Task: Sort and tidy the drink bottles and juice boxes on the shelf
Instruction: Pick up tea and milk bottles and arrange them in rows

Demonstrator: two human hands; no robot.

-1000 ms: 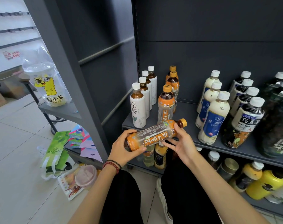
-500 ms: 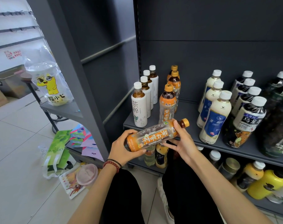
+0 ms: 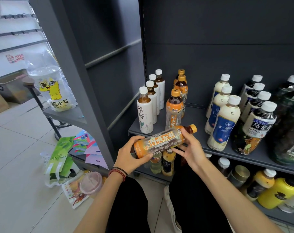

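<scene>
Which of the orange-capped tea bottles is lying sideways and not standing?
The orange-capped bottle held between the left hand and right hand, cap pointing right. The other three stand upright in a row on the shelf.

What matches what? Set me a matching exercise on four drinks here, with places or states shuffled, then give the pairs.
1. nearest orange-cap bottle
2. white-label tea bottles
3. blue-label milk tea bottles
4. yellow bottle

a. below the shelf board, far right
b. sideways, gripped by left hand and right hand
c. leftmost row on the shelf board
d. cream-coloured contents, white caps

Pairs: 1-b, 2-c, 3-d, 4-a
</scene>
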